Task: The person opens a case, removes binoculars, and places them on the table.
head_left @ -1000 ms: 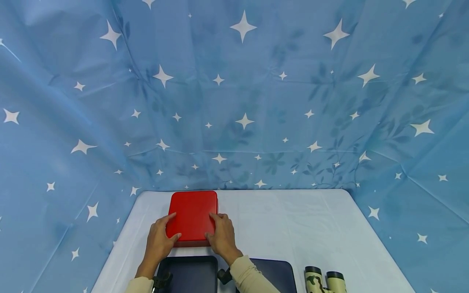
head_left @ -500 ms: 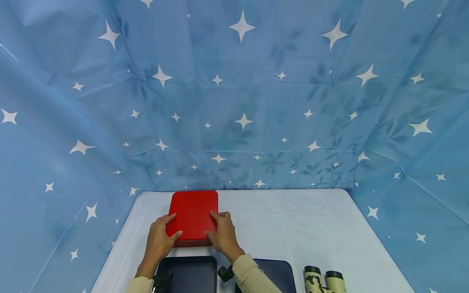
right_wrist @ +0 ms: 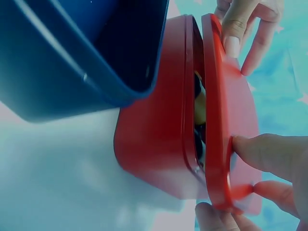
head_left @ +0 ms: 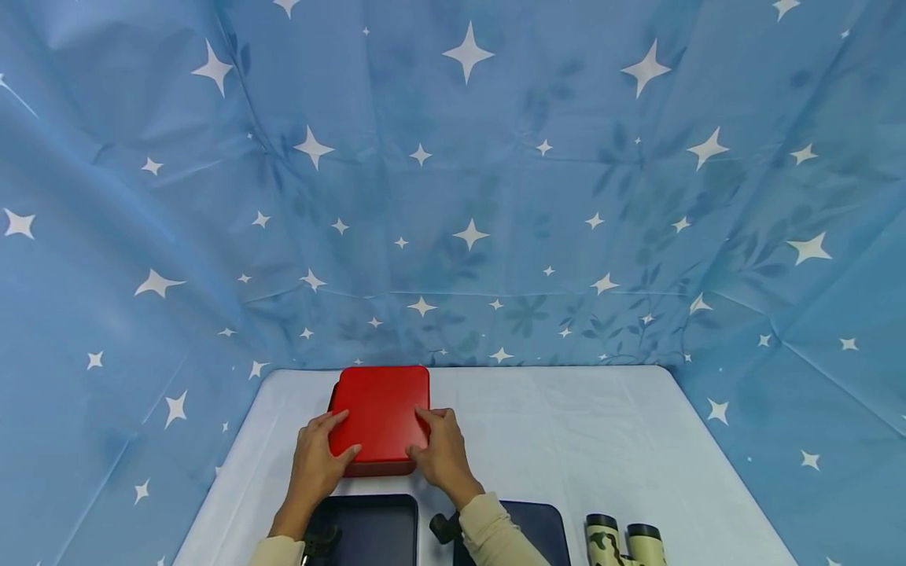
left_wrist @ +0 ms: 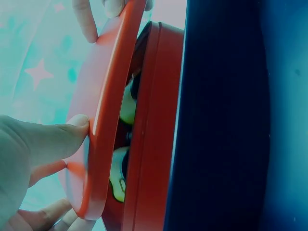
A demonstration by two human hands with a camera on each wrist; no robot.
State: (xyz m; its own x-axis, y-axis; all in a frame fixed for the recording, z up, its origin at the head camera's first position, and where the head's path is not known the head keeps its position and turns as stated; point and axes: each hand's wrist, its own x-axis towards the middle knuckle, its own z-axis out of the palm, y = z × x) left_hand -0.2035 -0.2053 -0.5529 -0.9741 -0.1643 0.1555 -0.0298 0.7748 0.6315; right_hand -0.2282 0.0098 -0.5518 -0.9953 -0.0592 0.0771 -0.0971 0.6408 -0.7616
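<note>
A flat red lid (head_left: 382, 413) is raised off a square red box (right_wrist: 154, 125) and sits shifted to the right of it in the head view. My left hand (head_left: 314, 464) grips the lid's left edge, thumb on top. At the opposite edge, my right hand (head_left: 444, 452) pinches the lid between thumb and fingers. Through the gap, the left wrist view shows pale, dark-ended barrel shapes (left_wrist: 127, 106) inside the box. Most of the inside is hidden by the lid.
Close in front of the red box stands a dark blue bin (head_left: 382, 527). A second dark bin (head_left: 534, 523) is partly behind my right sleeve. Camouflage binoculars (head_left: 604, 542) stand at the front right of the white table (head_left: 566, 440). A blue star-patterned curtain (head_left: 467, 181) hangs behind.
The lid has shifted to the right with both hands on it, and a dark edge of the box now shows at its left. Bins and binoculars are unmoved.
</note>
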